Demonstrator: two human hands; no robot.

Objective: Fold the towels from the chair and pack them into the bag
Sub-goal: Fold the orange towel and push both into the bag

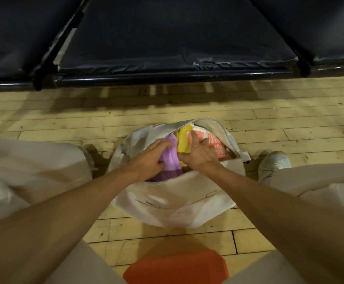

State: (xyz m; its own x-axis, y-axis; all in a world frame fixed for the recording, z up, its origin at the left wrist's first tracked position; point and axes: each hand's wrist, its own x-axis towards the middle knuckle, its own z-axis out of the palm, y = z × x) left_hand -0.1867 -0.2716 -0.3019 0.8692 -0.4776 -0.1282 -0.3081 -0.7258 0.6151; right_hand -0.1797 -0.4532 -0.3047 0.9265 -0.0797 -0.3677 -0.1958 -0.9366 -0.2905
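Item: pale canvas bag [179, 197], zip mouth open, standing on the wooden plank floor [64, 124] between the person's knees, near the front edge of the seating.

Contents, along the bag's opening:
- purple towel [170, 162], folded, at the left end;
- yellow towel [183, 140], folded, in the middle, touching the purple one;
- orange-and-white towel [218, 148], at the right end against the bag's far wall.

Markings: the white pattern on the orange-and-white towel is too blurred to tell whether it is lettering. A small white tab [246, 156] projects from the bag's right end; nothing on it is legible. Stitched outlines on the bag's near panel carry no readable text.

Hands: left hand [149, 158] grips the purple towel, fingers curled over its top edge. Right hand [203, 153] lies on the orange-and-white towel with its fingers spread, thumb at the yellow towel's near edge. Both forearms cross the bag's near rim and hide part of the opening.

Surroundings: row of dark padded chair seats [167, 37] on a black frame beyond the bag; pale shoe [273, 162] just beside the bag's right end; light trousers [29, 167] at both sides; flat orange object [175, 267] on the floor at the near edge.
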